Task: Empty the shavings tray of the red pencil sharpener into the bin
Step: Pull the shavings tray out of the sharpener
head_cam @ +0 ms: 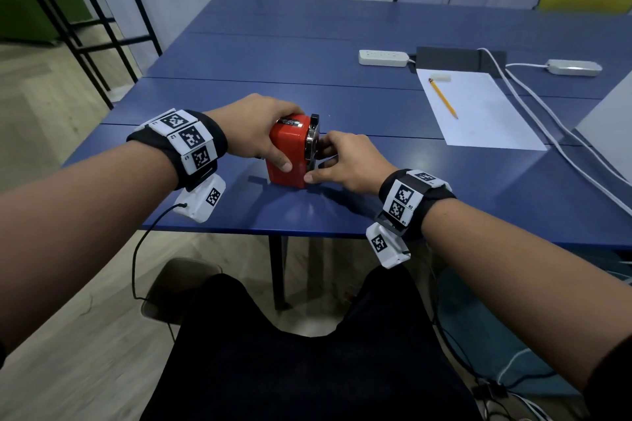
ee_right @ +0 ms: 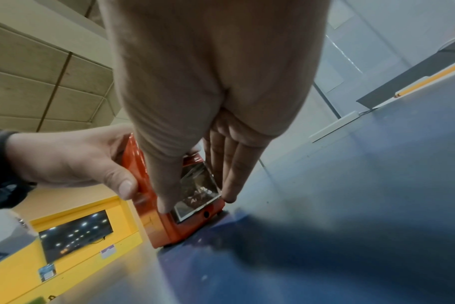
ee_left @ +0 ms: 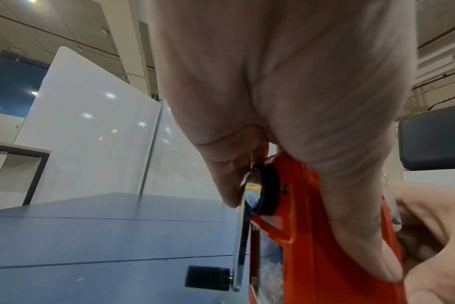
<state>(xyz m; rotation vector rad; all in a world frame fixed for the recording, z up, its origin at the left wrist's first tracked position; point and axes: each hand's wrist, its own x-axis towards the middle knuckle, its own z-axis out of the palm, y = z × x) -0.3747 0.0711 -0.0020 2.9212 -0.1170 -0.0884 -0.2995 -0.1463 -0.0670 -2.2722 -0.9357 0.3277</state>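
The red pencil sharpener (head_cam: 289, 147) stands on the blue table (head_cam: 260, 55) near its front edge. My left hand (head_cam: 263, 137) grips its body from above, thumb on the near side. My right hand (head_cam: 321, 162) reaches in from the right. In the right wrist view its thumb (ee_right: 164, 185) and fingers (ee_right: 229, 174) pinch the clear shavings tray (ee_right: 198, 191) at the sharpener's (ee_right: 169, 226) lower end face. The left wrist view shows the crank (ee_left: 243, 226) with its black knob (ee_left: 205, 278) hanging down, and pale shavings (ee_left: 270, 273) behind a clear window.
A white sheet (head_cam: 485, 113) with a yellow pencil (head_cam: 443, 97) and an eraser (head_cam: 440, 77) lies at the right. Behind it are a power strip (head_cam: 383, 57) and white cables (head_cam: 547, 120). A blue shape (head_cam: 478, 318) sits under the table at the right.
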